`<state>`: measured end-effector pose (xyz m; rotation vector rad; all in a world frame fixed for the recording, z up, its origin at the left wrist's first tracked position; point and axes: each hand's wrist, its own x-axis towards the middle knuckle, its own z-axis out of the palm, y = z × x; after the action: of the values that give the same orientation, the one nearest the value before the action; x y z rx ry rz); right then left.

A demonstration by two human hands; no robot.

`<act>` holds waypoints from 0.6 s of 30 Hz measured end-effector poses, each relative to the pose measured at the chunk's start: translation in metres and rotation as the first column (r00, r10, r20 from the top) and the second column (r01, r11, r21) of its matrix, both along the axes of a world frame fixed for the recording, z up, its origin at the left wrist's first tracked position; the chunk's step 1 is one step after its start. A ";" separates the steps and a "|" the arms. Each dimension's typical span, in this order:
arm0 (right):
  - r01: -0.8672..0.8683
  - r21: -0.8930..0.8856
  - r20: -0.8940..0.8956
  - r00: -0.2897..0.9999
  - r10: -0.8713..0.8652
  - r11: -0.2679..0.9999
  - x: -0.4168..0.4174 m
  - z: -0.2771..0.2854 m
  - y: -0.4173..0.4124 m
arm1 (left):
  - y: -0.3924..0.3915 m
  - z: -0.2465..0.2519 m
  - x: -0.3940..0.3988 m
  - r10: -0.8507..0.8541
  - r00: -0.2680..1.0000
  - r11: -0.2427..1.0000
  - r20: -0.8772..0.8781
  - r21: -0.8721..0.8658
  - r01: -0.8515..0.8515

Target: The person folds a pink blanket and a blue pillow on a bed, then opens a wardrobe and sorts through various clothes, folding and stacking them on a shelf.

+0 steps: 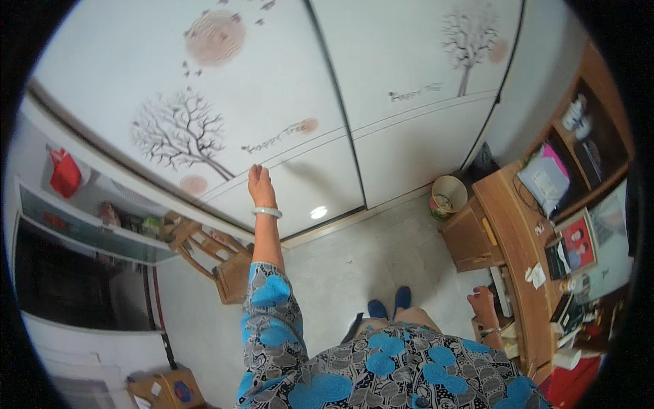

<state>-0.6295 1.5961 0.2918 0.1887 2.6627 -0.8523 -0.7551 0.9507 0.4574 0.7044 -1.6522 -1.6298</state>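
Observation:
My left hand [261, 185] is stretched out ahead, fingers extended, in front of a white sliding wardrobe door [276, 66] printed with a bare tree. Whether the fingertips touch the panel I cannot tell. A pale bangle [266, 211] circles that wrist. Low on the right, my right hand [483, 305] hangs beside the wooden desk [526, 245], fingers loosely curled, with nothing visible in it. A second sliding door [419, 61], also with a tree print, stands to the right of the dark vertical door edge.
A wooden chair [232, 276] stands left of my outstretched arm. A waste bin [448, 194] sits between wardrobe and desk. The desk carries a framed picture [580, 243], crumpled tissue [535, 275] and a plastic-wrapped package [544, 179]. A cardboard box [168, 388] lies at lower left.

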 end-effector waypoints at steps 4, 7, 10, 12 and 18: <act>-0.135 -0.048 -0.037 0.990 0.133 0.990 -0.046 0.004 -0.040 | -0.067 -0.029 0.021 0.152 0.987 0.985 -0.049 -0.077 -0.155; -0.331 -0.014 -0.171 0.930 0.324 0.944 -0.104 0.020 -0.110 | -0.102 -0.015 0.047 0.263 0.965 0.952 0.010 -0.165 -0.258; -0.491 -0.161 -0.457 0.806 0.376 0.856 -0.154 0.096 -0.230 | -0.125 0.011 0.066 0.334 0.942 0.929 0.033 -0.181 -0.323; -0.554 -0.029 -0.683 0.619 0.388 0.832 -0.180 0.142 -0.323 | -0.162 -0.001 0.081 0.374 0.927 0.905 0.027 -0.228 -0.358; -0.739 0.134 -0.988 -0.046 0.149 0.661 -0.229 0.292 -0.587 | -0.230 -0.019 0.105 0.273 0.962 0.926 0.004 -0.274 -0.261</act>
<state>-0.8586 1.0093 0.5834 -2.1254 2.8143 -1.6631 -0.6500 0.7211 0.4380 0.7874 -1.6841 -1.1773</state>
